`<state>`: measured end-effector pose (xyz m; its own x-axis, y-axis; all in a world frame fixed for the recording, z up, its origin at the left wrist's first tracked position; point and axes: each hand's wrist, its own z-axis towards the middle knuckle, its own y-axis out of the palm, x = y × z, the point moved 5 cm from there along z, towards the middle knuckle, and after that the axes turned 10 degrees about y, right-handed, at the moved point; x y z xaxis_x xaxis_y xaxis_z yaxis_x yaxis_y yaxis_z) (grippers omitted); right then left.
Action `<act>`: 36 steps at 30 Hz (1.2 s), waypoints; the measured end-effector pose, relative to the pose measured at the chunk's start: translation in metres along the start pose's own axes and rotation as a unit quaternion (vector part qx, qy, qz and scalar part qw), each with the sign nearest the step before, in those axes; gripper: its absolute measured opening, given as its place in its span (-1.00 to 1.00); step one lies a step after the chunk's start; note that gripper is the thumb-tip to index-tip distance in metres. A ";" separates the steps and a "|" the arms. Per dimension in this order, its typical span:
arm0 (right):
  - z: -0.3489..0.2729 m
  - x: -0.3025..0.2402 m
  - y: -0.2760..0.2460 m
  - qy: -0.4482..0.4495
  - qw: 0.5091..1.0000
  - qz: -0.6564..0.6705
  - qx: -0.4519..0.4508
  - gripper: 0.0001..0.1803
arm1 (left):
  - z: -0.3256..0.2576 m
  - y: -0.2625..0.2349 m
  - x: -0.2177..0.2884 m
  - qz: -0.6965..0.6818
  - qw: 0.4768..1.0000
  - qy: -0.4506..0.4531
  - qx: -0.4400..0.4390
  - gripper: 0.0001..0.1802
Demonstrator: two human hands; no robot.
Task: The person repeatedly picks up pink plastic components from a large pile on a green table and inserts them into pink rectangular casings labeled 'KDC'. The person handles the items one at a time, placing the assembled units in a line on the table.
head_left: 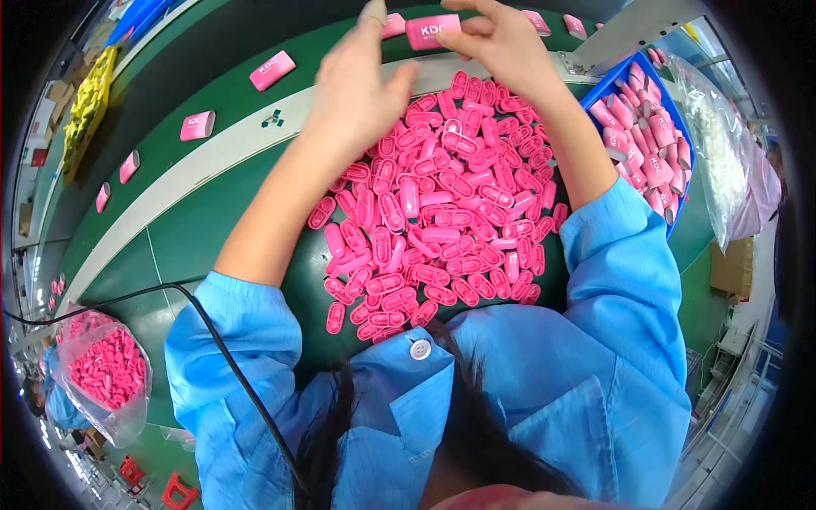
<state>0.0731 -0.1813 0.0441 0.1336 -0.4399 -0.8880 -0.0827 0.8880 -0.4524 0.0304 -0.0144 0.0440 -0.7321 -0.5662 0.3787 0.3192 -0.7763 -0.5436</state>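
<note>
pinching a pink case (432, 32) by its right end, the right hand (503, 49) lays its thumb over the near side with its fingers behind, a light grip that seems chosen to keep the printed face up and the left end free. the left hand (357, 93) grasps nothing that shows: its thumb stands well apart from its fingers, whose tips end near a second case (393, 25), just left of the held one; blur hides whether they touch it. both hands are over the belt (229, 92), beyond the pale rail (183, 178), so the forearms pass on either side of a heap of pink parts (442, 204).

the heap lies on the green table (191, 242) between chest and rail, probably so that either hand can reach it. its parts are small, oblong and in no order, many hollow side up. more cases (272, 70) lie spaced along the belt, presumably so each can be taken alone.

a blue crate (688, 144) stands just beyond the right forearm, likely for easy reach, full of jumbled cases. right of it is a clear bag (716, 166) of white things. at far left another bag (129, 432) holds similar pink parts, perhaps as stock. a black cable (225, 344) crosses the left sleeve (255, 327).
</note>
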 end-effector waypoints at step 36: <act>-0.007 0.013 -0.022 0.057 0.962 0.256 -0.081 -0.79 | 0.005 0.012 0.004 -0.088 0.970 -0.136 -0.180 -0.81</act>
<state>0.0695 -0.2077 0.0414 -0.0747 0.0287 -0.9968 -0.2628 0.9637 0.0475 0.0346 -0.0272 0.0428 -0.5541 -0.5237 0.6471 -0.0637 -0.7484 -0.6602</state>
